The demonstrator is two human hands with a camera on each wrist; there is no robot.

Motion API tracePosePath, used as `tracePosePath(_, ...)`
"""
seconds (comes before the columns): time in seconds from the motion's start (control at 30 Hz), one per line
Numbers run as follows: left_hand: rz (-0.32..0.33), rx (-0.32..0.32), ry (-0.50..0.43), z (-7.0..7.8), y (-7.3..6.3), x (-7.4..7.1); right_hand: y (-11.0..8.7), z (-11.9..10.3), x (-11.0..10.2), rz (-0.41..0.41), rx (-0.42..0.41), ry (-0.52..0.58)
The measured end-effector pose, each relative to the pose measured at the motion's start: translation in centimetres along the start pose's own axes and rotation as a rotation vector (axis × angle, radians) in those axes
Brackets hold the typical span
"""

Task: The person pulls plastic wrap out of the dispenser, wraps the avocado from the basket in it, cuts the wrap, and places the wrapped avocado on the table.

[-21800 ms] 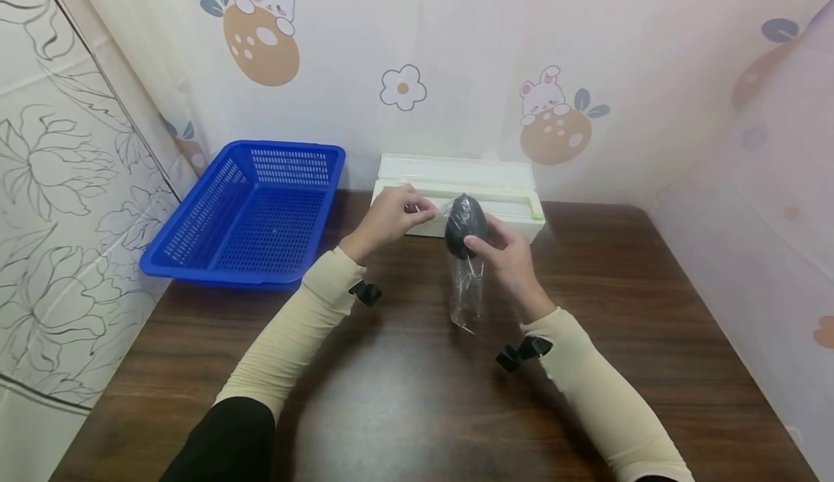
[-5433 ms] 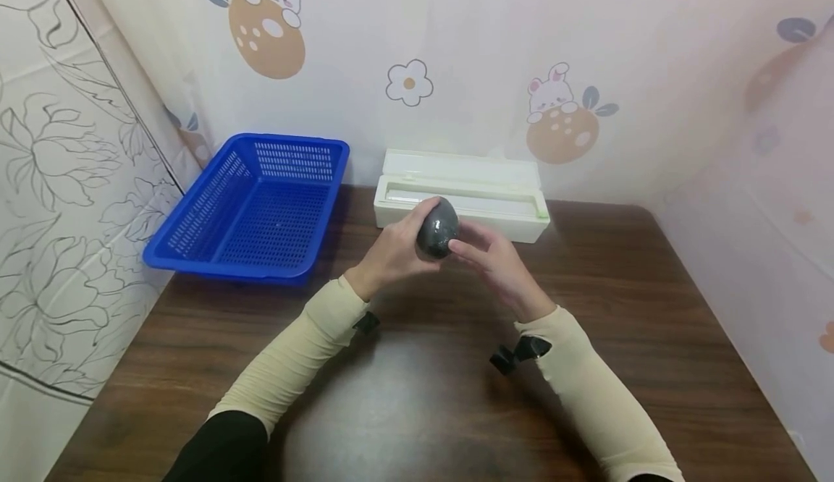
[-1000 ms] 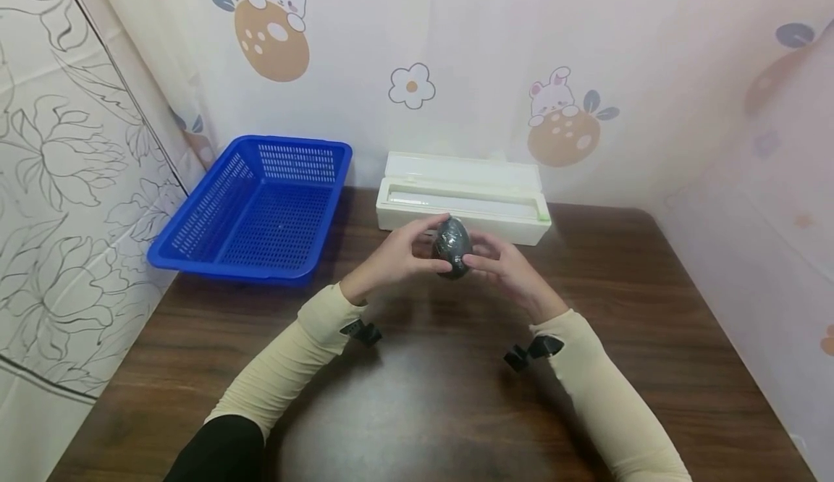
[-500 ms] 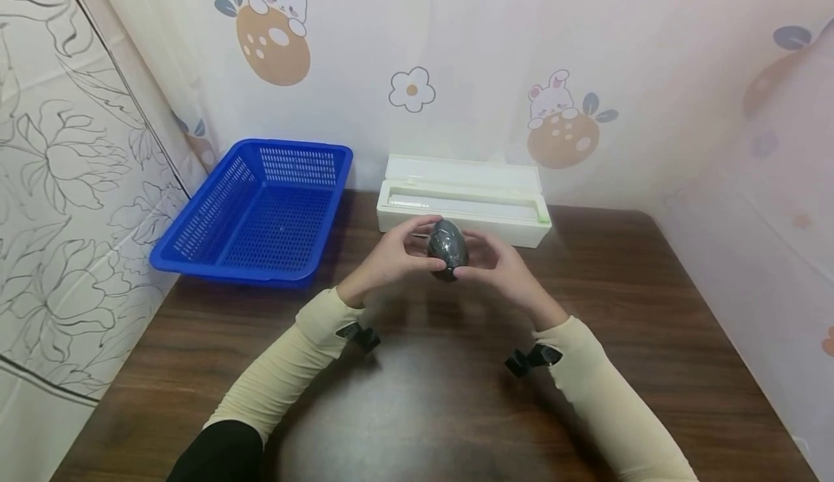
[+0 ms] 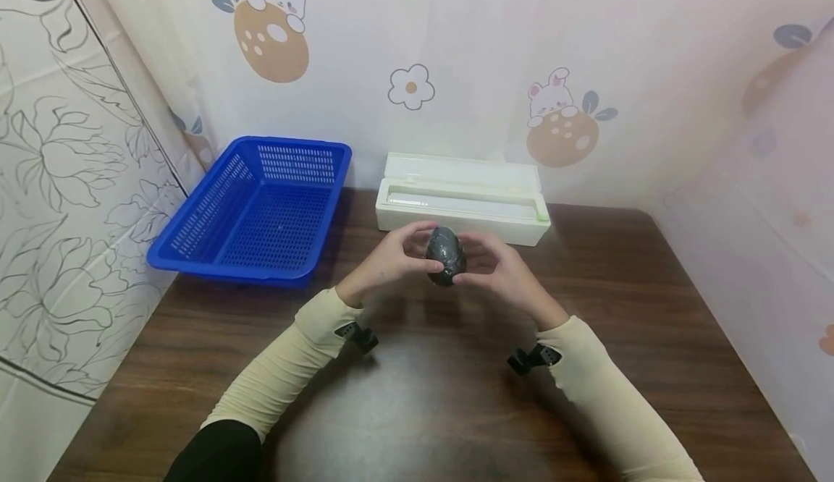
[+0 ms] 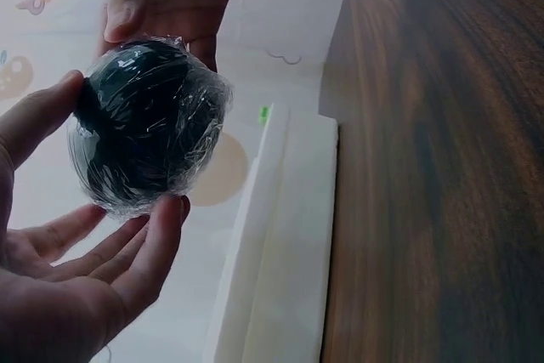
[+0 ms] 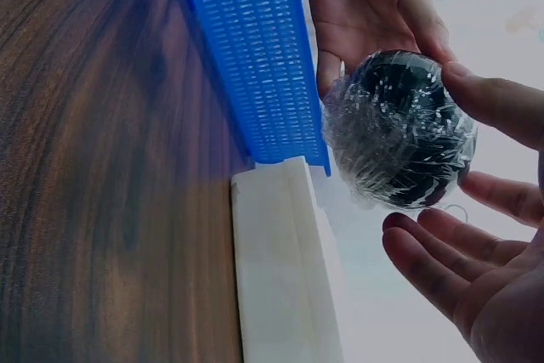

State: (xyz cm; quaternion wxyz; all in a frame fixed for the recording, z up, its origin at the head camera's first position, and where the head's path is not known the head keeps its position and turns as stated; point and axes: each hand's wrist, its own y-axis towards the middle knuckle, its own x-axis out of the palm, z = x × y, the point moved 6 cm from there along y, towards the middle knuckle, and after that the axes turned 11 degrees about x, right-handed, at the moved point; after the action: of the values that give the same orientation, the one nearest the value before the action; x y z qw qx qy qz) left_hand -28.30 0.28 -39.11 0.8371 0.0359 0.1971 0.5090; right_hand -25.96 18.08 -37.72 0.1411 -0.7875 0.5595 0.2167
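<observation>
A dark, egg-shaped avocado [image 5: 446, 249], wrapped in clear cling film [image 7: 361, 146], is held up above the table between both hands. My left hand [image 5: 389, 258] holds it from the left, thumb on the near side and fingers around the far side. From the right, my right hand [image 5: 511, 273] holds it with its thumb low on the near side and a finger at the flank. Some right fingers [image 7: 442, 261] stand apart from it in the right wrist view. Bunched film wrinkles over one end of the avocado in both wrist views.
Behind the hands, a long white cling film box [image 5: 464, 218] stands against the patterned curtain with its lid raised. A blue plastic basket [image 5: 250, 273] stands at the back left of the brown wooden table [image 5: 417, 395].
Long ago, loose film hung from the avocado and my left hand pinched its end; now the film lies wrapped around it. Over the last second, the avocado has turned and lowered slightly between my hands.
</observation>
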Motion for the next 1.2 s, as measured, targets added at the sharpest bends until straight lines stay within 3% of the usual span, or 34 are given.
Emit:
tracePosePath(0.27, 0.017, -0.094, -0.01, -1.4, -0.1, 0.3, 0.2, 0.9, 0.4, 0.019, 0.027, -0.007)
tracePosePath(0.57, 0.005, -0.096, 0.177, -1.7, -0.3, 0.4, 0.5, 2.0, 0.7, 0.008, 0.079, -0.038)
tracePosePath(0.73, -0.01, -0.122, 0.204, -2.3, -0.3, 0.7, 0.6, 2.7, 1.1, -0.018, 0.136, -0.068)
tracePosePath(0.93, -0.018, -0.162, 0.219, -3.1, -0.4, 1.0, 0.6, 3.3, 1.5, -0.037, 0.133, -0.116)
tracePosePath(1.2, -0.046, -0.158, 0.238, -3.7, -0.4, 1.3, 0.7, 3.7, 2.0, -0.043, 0.118, -0.143)
